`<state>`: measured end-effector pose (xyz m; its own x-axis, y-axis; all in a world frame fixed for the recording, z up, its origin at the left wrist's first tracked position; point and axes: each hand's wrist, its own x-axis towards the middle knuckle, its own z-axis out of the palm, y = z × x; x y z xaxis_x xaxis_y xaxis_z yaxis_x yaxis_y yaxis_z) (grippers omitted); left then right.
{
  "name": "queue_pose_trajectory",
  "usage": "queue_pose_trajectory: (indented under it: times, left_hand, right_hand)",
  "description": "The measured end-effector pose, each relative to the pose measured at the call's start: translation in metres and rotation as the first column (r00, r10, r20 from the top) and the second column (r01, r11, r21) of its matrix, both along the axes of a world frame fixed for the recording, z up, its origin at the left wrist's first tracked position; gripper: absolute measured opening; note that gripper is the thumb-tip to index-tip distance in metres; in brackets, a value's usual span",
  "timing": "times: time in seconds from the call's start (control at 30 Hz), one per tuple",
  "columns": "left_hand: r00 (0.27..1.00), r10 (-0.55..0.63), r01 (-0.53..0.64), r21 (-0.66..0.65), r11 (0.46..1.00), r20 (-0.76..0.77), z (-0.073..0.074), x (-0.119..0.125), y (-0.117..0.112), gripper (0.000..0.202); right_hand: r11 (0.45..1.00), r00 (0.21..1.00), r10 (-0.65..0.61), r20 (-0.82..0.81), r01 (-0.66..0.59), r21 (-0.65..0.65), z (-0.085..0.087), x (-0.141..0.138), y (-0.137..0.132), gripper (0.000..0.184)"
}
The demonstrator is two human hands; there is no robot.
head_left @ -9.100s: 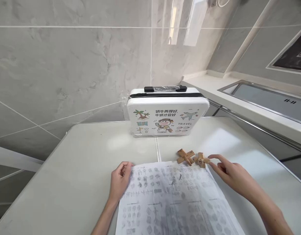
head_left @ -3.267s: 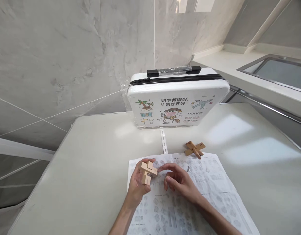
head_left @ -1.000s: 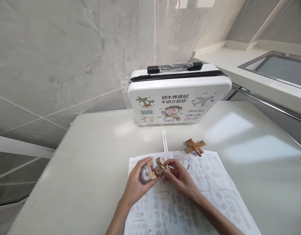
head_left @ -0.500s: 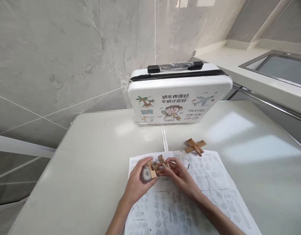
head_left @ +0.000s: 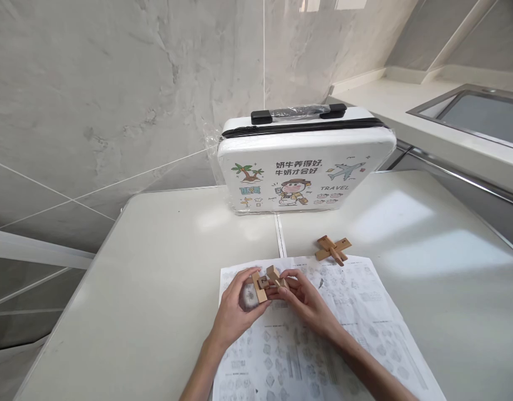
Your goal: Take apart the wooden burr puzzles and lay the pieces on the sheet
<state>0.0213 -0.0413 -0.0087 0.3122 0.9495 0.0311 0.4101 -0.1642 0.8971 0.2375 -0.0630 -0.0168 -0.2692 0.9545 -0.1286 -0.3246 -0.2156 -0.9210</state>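
And they've come apart! Your left fingers [head_left: 244,274] grip the notched block [head_left: 262,296], your right fingers [head_left: 297,273] pinch the angled block [head_left: 273,273], so each should turn freely.

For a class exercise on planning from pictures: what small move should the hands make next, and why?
Perhaps the right hand should gently turn its wooden piece toward the notched block, since the left hand holds that block close beside it and could steady it.
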Motion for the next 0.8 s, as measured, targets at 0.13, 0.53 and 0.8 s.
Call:
queue_pose_trajectory:
  times: [0.13, 0.53, 0.8]
  left_hand:
    - [1.0, 0.003, -0.003, 0.009, 1.0, 0.0, 0.0013, 0.0009, 0.0003, 0.063]
    - [1.0, 0.022, -0.022, 0.007, 1.0, -0.013, 0.0012, 0.0014, 0.0009, 0.059]
    - [1.0, 0.028, -0.028, -0.03, 0.999, 0.0, 0.0, -0.0012, 0.0019, 0.062]
  right_hand:
    - [1.0, 1.0, -0.009, -0.018, 0.008, -0.013, 0.0002, 0.0011, 0.0003, 0.034]
    - [1.0, 1.0, -0.004, 0.027, 0.003, 0.024, -0.0003, 0.0005, -0.0003, 0.03]
    - [1.0, 0.999, -0.003, 0.054, 0.002, 0.031, -0.0017, 0.0, -0.0007, 0.03]
